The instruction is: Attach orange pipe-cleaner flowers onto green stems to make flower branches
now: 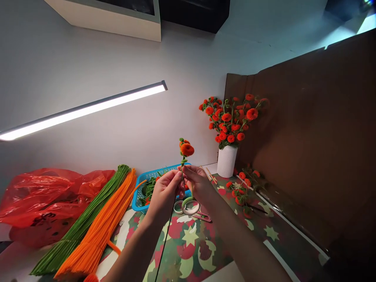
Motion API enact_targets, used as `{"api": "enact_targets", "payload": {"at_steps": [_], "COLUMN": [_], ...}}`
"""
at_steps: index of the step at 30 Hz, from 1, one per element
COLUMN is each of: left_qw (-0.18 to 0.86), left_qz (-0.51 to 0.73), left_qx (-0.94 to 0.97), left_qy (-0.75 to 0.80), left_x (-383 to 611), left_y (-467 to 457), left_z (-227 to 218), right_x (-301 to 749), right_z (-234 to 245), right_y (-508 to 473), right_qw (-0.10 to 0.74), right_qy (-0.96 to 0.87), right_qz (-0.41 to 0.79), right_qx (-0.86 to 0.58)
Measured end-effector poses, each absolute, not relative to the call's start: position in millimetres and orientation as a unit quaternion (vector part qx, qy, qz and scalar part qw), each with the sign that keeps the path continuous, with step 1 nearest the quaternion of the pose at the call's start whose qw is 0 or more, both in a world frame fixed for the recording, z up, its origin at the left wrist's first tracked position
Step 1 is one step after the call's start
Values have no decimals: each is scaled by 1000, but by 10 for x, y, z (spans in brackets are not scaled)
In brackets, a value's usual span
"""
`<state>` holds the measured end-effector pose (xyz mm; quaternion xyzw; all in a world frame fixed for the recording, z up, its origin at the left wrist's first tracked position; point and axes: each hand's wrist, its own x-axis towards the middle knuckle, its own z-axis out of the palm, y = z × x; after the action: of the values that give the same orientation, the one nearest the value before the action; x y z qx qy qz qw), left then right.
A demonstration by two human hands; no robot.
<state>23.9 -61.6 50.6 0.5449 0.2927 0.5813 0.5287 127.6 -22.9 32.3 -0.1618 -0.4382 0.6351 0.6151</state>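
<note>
My left hand [164, 190] and my right hand [197, 181] meet in front of me, both pinched on the green stem of a small pipe-cleaner flower [186, 149] with an orange pom-pom head. The flower stands upright above my fingertips. A thin dark wire runs down from my hands toward the table. Below my hands lie rolls of tape [188, 205] and pink-handled scissors [202, 216] on the patterned table cover [190, 250].
Bundles of green pipe cleaners [85, 223] and orange pipe cleaners [102, 231] lie at left beside a red plastic bag [44, 199]. A blue basket [139, 196] holds green pieces. A white vase [226, 160] of orange flowers stands at the back; loose finished flowers [242, 188] lie by a brown cardboard wall [308, 137]. A lamp bar [88, 107] hangs overhead.
</note>
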Motion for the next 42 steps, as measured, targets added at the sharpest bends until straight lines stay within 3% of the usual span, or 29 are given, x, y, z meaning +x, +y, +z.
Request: {"api": "enact_targets", "payload": {"at_steps": [3, 5, 10, 14, 20, 32, 35, 38, 42], "left_qw": [605, 578, 241, 156, 217, 186, 277, 405, 433], "left_qz": [557, 540, 634, 654, 607, 661, 672, 588, 555], "left_qx": [500, 535, 617, 645, 696, 650, 595, 605, 609], "left_qy": [272, 298, 400, 363, 316, 325, 342, 353, 367], "left_x": [213, 181, 106, 31, -174, -125, -1, 105, 162], "left_y": [-572, -572, -637, -618, -501, -482, -476, -510, -577], "left_z": [501, 514, 568, 591, 642, 508, 450, 453, 501], "right_x": [1290, 1320, 1342, 1316, 1338, 1322, 1332, 1353, 1357], "right_z": [323, 361, 478, 511, 548, 507, 508, 517, 515], "right_y": [-220, -239, -339, -393, -421, -405, -381, -359, -344], "right_qw": [597, 613, 581, 555, 525, 518, 554, 605, 639], "right_qy": [-436, -447, -493, -520, -532, -522, -494, -460, -450], "right_qz": [653, 626, 598, 593, 597, 620, 614, 587, 548], "right_qx": [-163, -181, -250, -266, -291, -273, -268, -280, -299]}}
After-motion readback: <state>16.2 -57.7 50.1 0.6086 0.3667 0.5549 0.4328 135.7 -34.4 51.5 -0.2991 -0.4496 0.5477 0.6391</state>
